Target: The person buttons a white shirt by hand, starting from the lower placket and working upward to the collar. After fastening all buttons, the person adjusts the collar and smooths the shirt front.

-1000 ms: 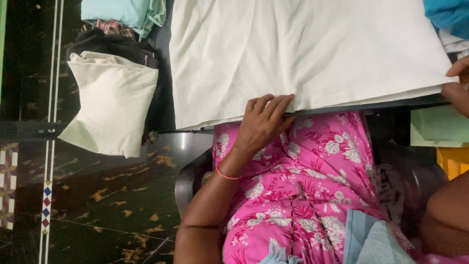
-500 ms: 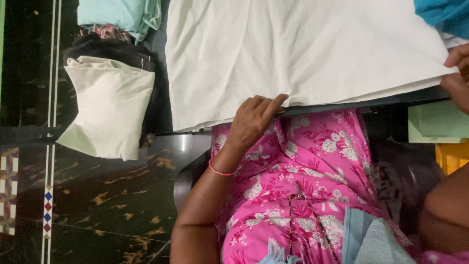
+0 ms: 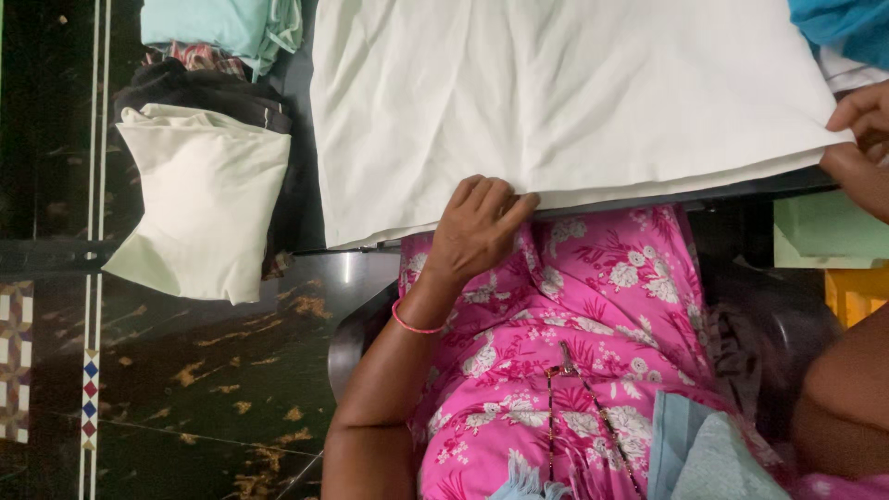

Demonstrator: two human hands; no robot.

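Cream cotton-like cloth [image 3: 556, 102], folded into at least two layers, lies spread flat on a dark table [image 3: 306, 139], its near edge running along the table's front just above the person's pink floral dress [image 3: 593, 315]. It looks light, soft and limp, likely to sag and crease wherever it is not supported, so the sensible places to take hold are the edge and the corners, with the layers pinched together. The left hand [image 3: 477, 231] rests at the near edge, its fingers [image 3: 495, 199] close together and curled onto the hem, touching it; whether they pinch it I cannot tell. The right hand [image 3: 857, 148] is at the right-hand corner, thumb and fingers closed on the cloth's corner. A folded cream piece [image 3: 199, 208] lies on dark garments to the left.
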